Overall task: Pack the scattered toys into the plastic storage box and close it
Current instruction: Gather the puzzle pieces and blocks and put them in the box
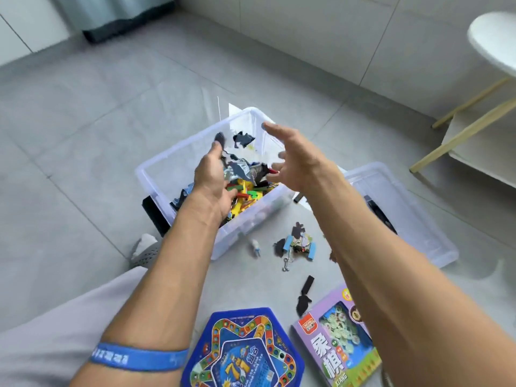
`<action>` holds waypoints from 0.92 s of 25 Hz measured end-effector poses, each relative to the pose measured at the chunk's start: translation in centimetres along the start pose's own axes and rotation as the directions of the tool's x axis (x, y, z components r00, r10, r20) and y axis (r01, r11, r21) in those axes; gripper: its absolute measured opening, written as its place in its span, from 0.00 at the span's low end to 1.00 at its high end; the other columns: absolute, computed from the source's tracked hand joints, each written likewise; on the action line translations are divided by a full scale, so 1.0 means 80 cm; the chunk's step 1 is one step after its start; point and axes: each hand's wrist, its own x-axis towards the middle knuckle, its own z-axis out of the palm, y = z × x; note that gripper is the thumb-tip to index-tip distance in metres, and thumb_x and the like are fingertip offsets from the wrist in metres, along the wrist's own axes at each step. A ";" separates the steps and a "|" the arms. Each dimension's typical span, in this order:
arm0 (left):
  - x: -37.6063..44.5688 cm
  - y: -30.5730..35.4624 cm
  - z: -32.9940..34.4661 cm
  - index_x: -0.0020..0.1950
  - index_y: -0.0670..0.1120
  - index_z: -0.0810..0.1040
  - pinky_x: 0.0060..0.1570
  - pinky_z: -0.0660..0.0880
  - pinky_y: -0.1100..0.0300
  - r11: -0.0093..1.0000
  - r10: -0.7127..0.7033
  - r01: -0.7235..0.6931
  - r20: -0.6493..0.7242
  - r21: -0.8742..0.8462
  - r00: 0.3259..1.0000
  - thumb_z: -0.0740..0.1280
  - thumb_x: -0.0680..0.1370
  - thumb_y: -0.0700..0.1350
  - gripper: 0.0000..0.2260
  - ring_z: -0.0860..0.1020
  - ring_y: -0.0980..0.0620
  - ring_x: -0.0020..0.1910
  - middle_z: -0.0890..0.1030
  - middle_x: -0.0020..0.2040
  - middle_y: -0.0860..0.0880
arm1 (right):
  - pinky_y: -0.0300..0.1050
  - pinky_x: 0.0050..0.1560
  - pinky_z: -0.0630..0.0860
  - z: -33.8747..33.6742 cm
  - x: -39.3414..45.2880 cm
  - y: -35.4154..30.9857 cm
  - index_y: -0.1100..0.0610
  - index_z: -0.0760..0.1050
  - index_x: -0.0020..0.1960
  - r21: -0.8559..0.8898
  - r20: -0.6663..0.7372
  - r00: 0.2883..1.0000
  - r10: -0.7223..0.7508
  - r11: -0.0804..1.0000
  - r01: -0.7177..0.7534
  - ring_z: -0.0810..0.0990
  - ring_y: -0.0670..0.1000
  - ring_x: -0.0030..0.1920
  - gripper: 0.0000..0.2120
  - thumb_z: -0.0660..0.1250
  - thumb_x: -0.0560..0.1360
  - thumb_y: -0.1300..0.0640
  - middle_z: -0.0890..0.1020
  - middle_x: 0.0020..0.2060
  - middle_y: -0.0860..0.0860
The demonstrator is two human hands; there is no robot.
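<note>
A clear plastic storage box (156, 170) stands open on the grey floor, partly filled with colourful toy pieces (247, 195). Both my hands hover over it. My left hand (213, 181) and my right hand (296, 157) have spread fingers, and dark and grey flat toy pieces (243, 169) are in the air between them, dropping into the box. The box's clear lid (405, 216) lies on the floor to the right. A small pile of loose toys (297, 244) lies in front of the box, with black pieces (304, 296) nearer me.
A blue hexagonal board game (243, 350) and a purple chess game box (337, 339) lie near me. A white stool with wooden legs (491, 51) stands at the right. My knee and slipper (143, 248) are at the left. A black object (153, 213) sits behind the box's left corner.
</note>
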 end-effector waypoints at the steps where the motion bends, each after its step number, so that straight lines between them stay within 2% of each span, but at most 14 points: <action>1: -0.002 -0.009 -0.004 0.56 0.49 0.72 0.59 0.72 0.47 0.997 0.077 -0.076 -0.082 0.014 0.994 0.61 0.81 0.52 0.09 0.76 0.46 0.58 0.76 0.59 0.49 | 0.59 0.66 0.69 -0.011 0.006 0.006 0.51 0.70 0.64 -0.060 -0.070 0.997 -0.036 0.998 0.032 0.70 0.59 0.67 0.18 0.69 0.76 0.51 0.68 0.65 0.53; 3: -0.006 -0.056 -0.010 0.53 0.48 0.78 0.44 0.75 0.56 0.975 0.219 -0.222 -0.191 0.003 0.957 0.63 0.78 0.45 0.06 0.77 0.50 0.49 0.79 0.50 0.48 | 0.56 0.60 0.76 -0.054 0.012 0.055 0.53 0.74 0.62 -0.138 -0.191 0.972 -0.136 0.984 0.110 0.77 0.56 0.58 0.15 0.69 0.76 0.56 0.77 0.58 0.52; 4: -0.009 -0.092 -0.013 0.49 0.50 0.79 0.39 0.73 0.59 0.972 0.233 -0.231 -0.200 0.034 0.952 0.64 0.77 0.42 0.06 0.78 0.51 0.44 0.80 0.45 0.49 | 0.55 0.54 0.80 -0.082 0.009 0.098 0.53 0.77 0.57 -0.193 -0.234 0.960 -0.151 0.975 0.107 0.81 0.55 0.50 0.10 0.69 0.76 0.58 0.81 0.54 0.53; 6: -0.009 -0.176 -0.017 0.46 0.51 0.79 0.38 0.72 0.61 0.970 0.141 -0.109 -0.138 0.216 0.980 0.65 0.76 0.41 0.06 0.78 0.51 0.41 0.82 0.44 0.49 | 0.49 0.43 0.79 -0.143 -0.006 0.197 0.52 0.79 0.44 -0.475 -0.358 0.926 -0.121 0.877 -0.069 0.82 0.52 0.40 0.03 0.68 0.73 0.59 0.83 0.45 0.54; 7: -0.003 -0.219 -0.020 0.47 0.51 0.79 0.39 0.72 0.61 0.930 0.069 -0.028 -0.099 0.366 0.993 0.65 0.76 0.40 0.06 0.79 0.51 0.42 0.83 0.44 0.49 | 0.47 0.40 0.76 -0.172 -0.014 0.247 0.52 0.78 0.39 -0.644 -0.415 0.905 -0.099 0.734 -0.215 0.81 0.52 0.38 0.04 0.67 0.72 0.57 0.83 0.40 0.53; 9: 0.019 -0.293 -0.032 0.51 0.50 0.80 0.42 0.72 0.62 0.744 -0.024 0.052 -0.051 0.666 0.998 0.66 0.75 0.41 0.07 0.79 0.52 0.44 0.83 0.48 0.49 | 0.48 0.43 0.73 -0.212 -0.028 0.336 0.55 0.77 0.36 -0.875 -0.437 0.897 -0.062 0.259 -0.408 0.80 0.56 0.43 0.11 0.65 0.72 0.49 0.83 0.36 0.54; 10: 0.033 -0.318 -0.039 0.54 0.49 0.79 0.46 0.73 0.62 0.622 -0.037 0.051 -0.036 0.782 0.999 0.66 0.75 0.42 0.10 0.79 0.52 0.47 0.83 0.52 0.49 | 0.50 0.48 0.71 -0.219 -0.030 0.365 0.55 0.79 0.39 -0.908 -0.419 0.907 -0.032 0.018 -0.419 0.79 0.57 0.48 0.15 0.63 0.73 0.44 0.84 0.39 0.55; 11: 0.047 -0.337 -0.045 0.59 0.49 0.78 0.50 0.73 0.60 0.496 -0.039 0.023 -0.004 0.868 0.999 0.66 0.75 0.43 0.13 0.78 0.50 0.51 0.81 0.56 0.48 | 0.52 0.51 0.68 -0.221 -0.028 0.385 0.55 0.81 0.43 -0.907 -0.401 0.916 -0.011 -0.135 -0.399 0.78 0.58 0.51 0.19 0.61 0.74 0.40 0.84 0.43 0.55; 12: 0.061 -0.352 -0.049 0.63 0.50 0.75 0.55 0.72 0.58 0.375 -0.029 -0.035 0.049 0.926 0.998 0.66 0.75 0.43 0.17 0.76 0.49 0.56 0.78 0.61 0.48 | 0.53 0.51 0.67 -0.219 -0.021 0.396 0.55 0.82 0.45 -0.899 -0.396 0.918 0.004 -0.206 -0.387 0.77 0.58 0.51 0.22 0.62 0.74 0.38 0.84 0.43 0.55; 15: 0.100 -0.370 -0.047 0.75 0.53 0.61 0.65 0.67 0.51 0.041 0.026 -0.235 0.234 0.971 0.972 0.69 0.73 0.47 0.33 0.62 0.44 0.70 0.61 0.74 0.45 | 0.54 0.43 0.66 -0.214 0.003 0.412 0.58 0.80 0.38 -0.906 -0.367 0.926 -0.086 -0.191 -0.377 0.76 0.59 0.40 0.20 0.74 0.64 0.40 0.81 0.34 0.58; 18: 0.141 -0.381 -0.029 0.78 0.58 0.49 0.67 0.64 0.46 -0.243 -0.078 -0.366 0.358 0.898 0.930 0.72 0.71 0.55 0.43 0.54 0.42 0.74 0.48 0.78 0.44 | 0.57 0.43 0.65 -0.212 0.016 0.427 0.59 0.78 0.38 -0.930 -0.313 0.940 -0.137 -0.158 -0.332 0.74 0.60 0.40 0.21 0.76 0.59 0.42 0.77 0.36 0.59; 20: 0.160 -0.383 -0.024 0.78 0.58 0.52 0.64 0.67 0.48 -0.310 -0.148 -0.449 0.424 0.838 0.894 0.72 0.72 0.52 0.40 0.58 0.42 0.71 0.52 0.77 0.45 | 0.55 0.43 0.63 -0.205 0.020 0.435 0.59 0.78 0.37 -0.931 -0.315 0.938 -0.143 -0.145 -0.335 0.74 0.59 0.39 0.20 0.78 0.56 0.46 0.77 0.34 0.59; 21: 0.164 -0.384 -0.025 0.77 0.57 0.56 0.61 0.69 0.50 -0.303 -0.151 -0.468 0.443 0.830 0.884 0.71 0.72 0.50 0.37 0.61 0.42 0.68 0.57 0.74 0.45 | 0.54 0.42 0.62 -0.201 0.022 0.441 0.59 0.78 0.36 -0.927 -0.327 0.933 -0.154 -0.139 -0.348 0.74 0.59 0.38 0.18 0.79 0.55 0.50 0.77 0.32 0.58; 23: 0.163 -0.384 -0.035 0.73 0.54 0.63 0.57 0.71 0.51 -0.200 -0.097 -0.463 0.452 0.864 0.886 0.71 0.73 0.45 0.31 0.67 0.42 0.61 0.65 0.65 0.45 | 0.53 0.41 0.63 -0.193 0.027 0.440 0.57 0.77 0.39 -0.916 -0.377 0.911 -0.168 -0.080 -0.394 0.74 0.59 0.38 0.15 0.77 0.56 0.55 0.78 0.34 0.57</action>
